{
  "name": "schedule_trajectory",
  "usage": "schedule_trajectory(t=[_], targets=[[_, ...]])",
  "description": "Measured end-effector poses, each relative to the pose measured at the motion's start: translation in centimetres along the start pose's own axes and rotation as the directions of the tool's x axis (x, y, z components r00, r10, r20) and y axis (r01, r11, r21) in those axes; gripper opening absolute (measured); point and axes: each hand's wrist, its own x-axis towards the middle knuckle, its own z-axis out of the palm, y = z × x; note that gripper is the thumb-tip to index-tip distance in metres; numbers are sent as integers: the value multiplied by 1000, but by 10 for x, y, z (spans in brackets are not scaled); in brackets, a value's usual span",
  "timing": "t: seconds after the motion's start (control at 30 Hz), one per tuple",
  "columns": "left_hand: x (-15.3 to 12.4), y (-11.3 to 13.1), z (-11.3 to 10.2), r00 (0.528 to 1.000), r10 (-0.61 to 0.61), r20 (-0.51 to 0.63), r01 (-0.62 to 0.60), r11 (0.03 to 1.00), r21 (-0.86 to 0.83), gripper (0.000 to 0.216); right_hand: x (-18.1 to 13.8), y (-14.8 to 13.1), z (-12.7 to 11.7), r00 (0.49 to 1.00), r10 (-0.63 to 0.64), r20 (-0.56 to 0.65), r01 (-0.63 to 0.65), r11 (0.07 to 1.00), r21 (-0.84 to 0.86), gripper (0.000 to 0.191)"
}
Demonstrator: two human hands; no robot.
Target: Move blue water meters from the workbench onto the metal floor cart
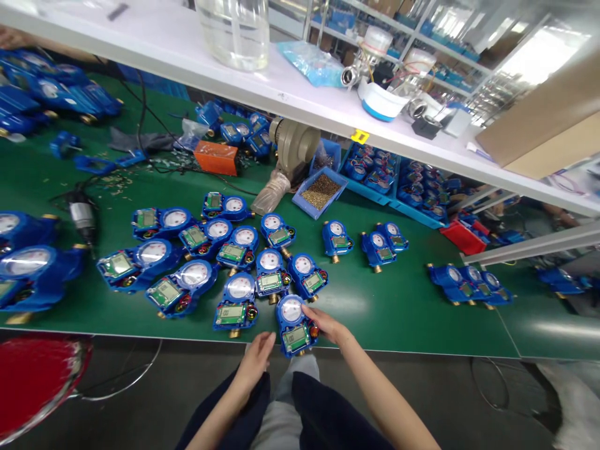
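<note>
Blue plastic water meter with round dial and green display [293,324] sits at the green desk [384,306] front edge; right hand [323,324] touches its side, fingers loosely spread, left hand [257,357] open beside. Probably heavy, rigid; take it by the body, sparing the dial glass.

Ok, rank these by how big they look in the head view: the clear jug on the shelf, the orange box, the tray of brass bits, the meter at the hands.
1. Clear jug
2. Tray of brass bits
3. Orange box and meter: look about alike, and the meter is nearer the camera, so unranked.
</note>
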Motion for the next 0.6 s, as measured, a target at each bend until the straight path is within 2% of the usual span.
schedule_trajectory(t=[0.13,0.23,0.33,0.43,0.6], targets=[[25,25,31,995,-79,65,82,996,-41,74,-8,4,-15,998,3,-60,-7,998,-70,61],[32,30,39,990,-78,114,90,990,-108,68,-12,3,-42,976,-47,-213,14,988,-152,65],[32,22,40,995,-37,89,52,983,-178,62,-3,-4,-63,898,-209,-387,125,965,-231,88],[35,13,40,999,-15,51,26,974,-224,61,20,-10,-62,815,-371,-446,271,923,-272,110],[39,8,43,1000,0,23,7,964,-264,64,48,-11,-40,696,-471,-541,371,882,-290,106]])
